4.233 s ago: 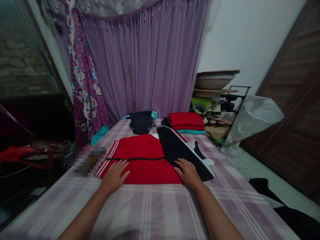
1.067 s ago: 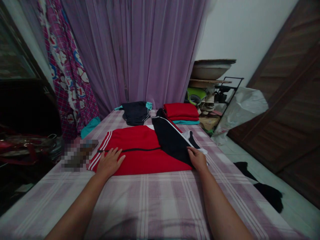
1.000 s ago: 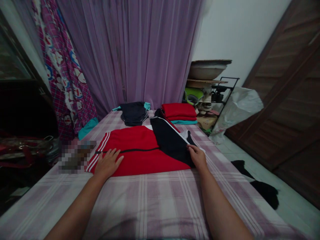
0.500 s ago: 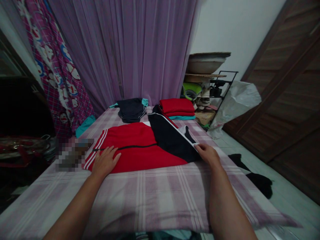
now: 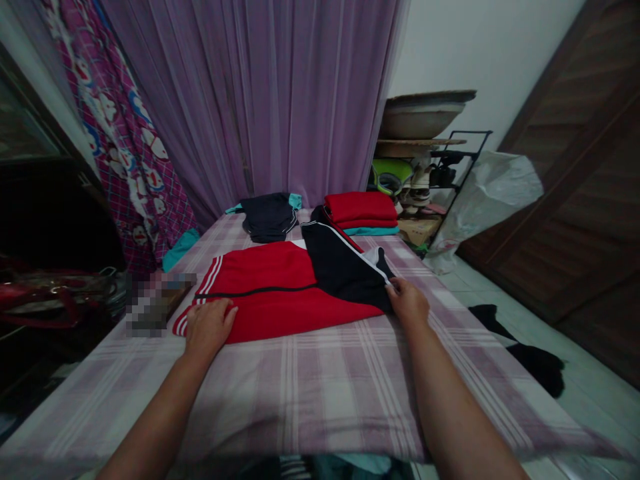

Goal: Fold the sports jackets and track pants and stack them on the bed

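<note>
A red and black jacket (image 5: pixel 270 317) lies flat on the bed, with a dark zipper line along it and white stripes at its hem on the left. My left hand (image 5: pixel 209 328) is on the hem end, its fingers curled down into the red cloth and their tips hidden. At the other end, my right hand (image 5: pixel 407 300) pinches the white-edged black part near the shoulder. Behind that grip, a grey and black collar piece (image 5: pixel 376 256) sticks up a little.
Folded red clothes (image 5: pixel 361 208) are stacked on the checked bedsheet (image 5: pixel 300 393) at the far right. A dark shirt with teal sleeves (image 5: pixel 267 217) lies near the purple curtain (image 5: pixel 320 100). To the right stand a shoe rack (image 5: pixel 453 177) and a white sack (image 5: pixel 493 190).
My left hand's fingers have gone from spread flat to curled on the hem. My right hand keeps its pinch, and the jacket's right edge has drawn in slightly. The view has shifted a little.
</note>
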Demonstrator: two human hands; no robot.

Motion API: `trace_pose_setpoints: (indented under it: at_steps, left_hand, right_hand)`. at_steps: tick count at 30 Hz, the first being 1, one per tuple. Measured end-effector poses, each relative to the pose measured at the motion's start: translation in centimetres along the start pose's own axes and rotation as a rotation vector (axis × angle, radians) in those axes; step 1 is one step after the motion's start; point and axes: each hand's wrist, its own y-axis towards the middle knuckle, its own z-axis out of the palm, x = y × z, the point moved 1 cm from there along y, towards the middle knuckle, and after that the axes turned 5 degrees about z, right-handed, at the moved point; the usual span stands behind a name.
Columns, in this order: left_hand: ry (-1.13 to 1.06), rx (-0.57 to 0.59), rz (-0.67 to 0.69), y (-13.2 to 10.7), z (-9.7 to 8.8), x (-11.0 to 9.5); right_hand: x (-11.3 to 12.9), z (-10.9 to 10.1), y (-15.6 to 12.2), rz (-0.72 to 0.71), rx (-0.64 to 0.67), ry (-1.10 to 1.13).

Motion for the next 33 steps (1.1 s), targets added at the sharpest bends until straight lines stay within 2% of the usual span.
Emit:
trace_pose_setpoints:
  at_steps: [3, 6, 8, 10, 12, 15, 17, 22, 28, 30, 33]
  left_hand:
    - [-0.017, -0.026, 0.004, 0.3, -0.2, -0.3]
    - [-0.058, -0.108, 0.046, 0.5, -0.3, -1.2]
    - [-0.113, -0.145, 0.133, 0.4, -0.2, -2.3]
    - [-0.187, -0.095, 0.262, 0.3, 0.4, -3.6]
    - [-0.253, 0.004, 0.349, 0.3, 1.2, -4.7]
    - [-0.297, 0.071, 0.355, 0.5, 2.2, -5.3]
    - [-0.306, 0.058, 0.352, 0.6, 2.4, -5.3]
    - [-0.330, 0.021, 0.352, 0.4, 2.4, -5.0]
    - [-0.320, -0.017, 0.337, 0.0, 2.8, -5.2]
    - [-0.317, -0.024, 0.332, 0.0, 3.0, -5.1]
    - [-0.310, -0.033, 0.324, -0.1, 3.2, -5.1]
  right_hand:
    - [-0.1, -0.2, -0.1, -0.026, -0.048, 0.026]
    - [0.3, -1.2, -0.5, -0.170, -0.240, 0.115]
    - [1.0, -1.6, -1.0, -0.275, -0.308, 0.173]
    - [1.8, -1.5, -1.5, -0.320, -0.234, 0.179]
    - [2.4, -0.8, -1.9, -0.288, -0.076, 0.106]
    - [2.3, 0.4, -1.8, -0.182, 0.052, -0.004]
    - [2.0, 0.9, -1.5, -0.174, 0.030, 0.018]
    - [2.0, 0.8, -1.6, -0.264, -0.060, 0.169]
    - [4.9, 0.9, -0.1, -0.389, -0.067, 0.229]
    - [6.2, 1.3, 1.4, -0.378, -0.043, 0.205]
    - [7.9, 2.0, 3.7, -0.252, 0.072, 0.086]
